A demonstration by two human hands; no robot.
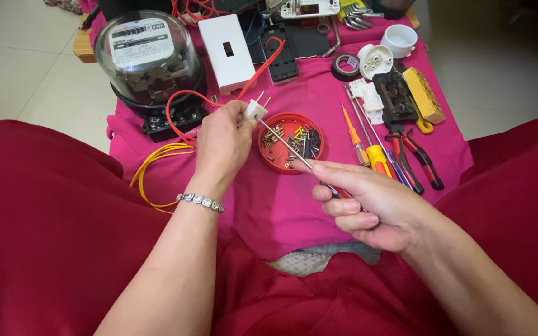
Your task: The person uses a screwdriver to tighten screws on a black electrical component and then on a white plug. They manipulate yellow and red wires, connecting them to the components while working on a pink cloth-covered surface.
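Head view: right hand (pixel 368 205) fingers around screwdriver (pixel 284 143), shaft slanting up-left into left hand (pixel 222 143)'s pinched white plug (pixel 255 110).

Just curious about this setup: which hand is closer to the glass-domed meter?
Left. The left hand, holding a white plug, sits just right of the meter; the right hand is farther off, lower right.

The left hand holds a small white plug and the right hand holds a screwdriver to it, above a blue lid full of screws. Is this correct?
Not quite: the lid is red, not blue, as the head view shows. The left hand does hold the small white plug, and the right hand holds the screwdriver to it.
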